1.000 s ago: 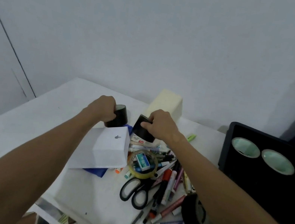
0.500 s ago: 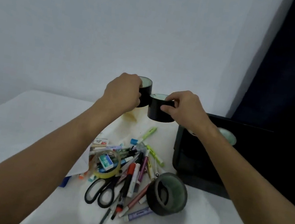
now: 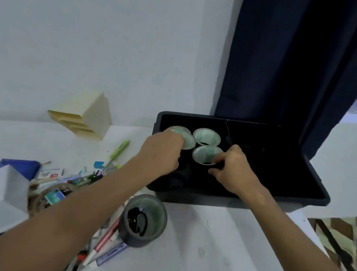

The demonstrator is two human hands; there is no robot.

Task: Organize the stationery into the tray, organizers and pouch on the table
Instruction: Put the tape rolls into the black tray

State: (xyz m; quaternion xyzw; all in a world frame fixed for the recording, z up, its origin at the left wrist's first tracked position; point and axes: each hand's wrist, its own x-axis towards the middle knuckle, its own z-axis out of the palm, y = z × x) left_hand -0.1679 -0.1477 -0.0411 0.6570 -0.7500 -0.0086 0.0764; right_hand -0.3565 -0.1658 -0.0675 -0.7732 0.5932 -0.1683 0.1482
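A white counter (image 3: 212, 249) carries a black tray (image 3: 284, 178) at its far right. Inside the tray, at its left end, the left hand (image 3: 161, 153) grips one black tape roll (image 3: 187, 139) and the right hand (image 3: 233, 169) pinches a second tape roll (image 3: 205, 154); a third roll (image 3: 206, 136) sits just behind them. Another roll (image 3: 143, 220) stands on the counter before the tray, beside a scattered pile of markers (image 3: 104, 237)
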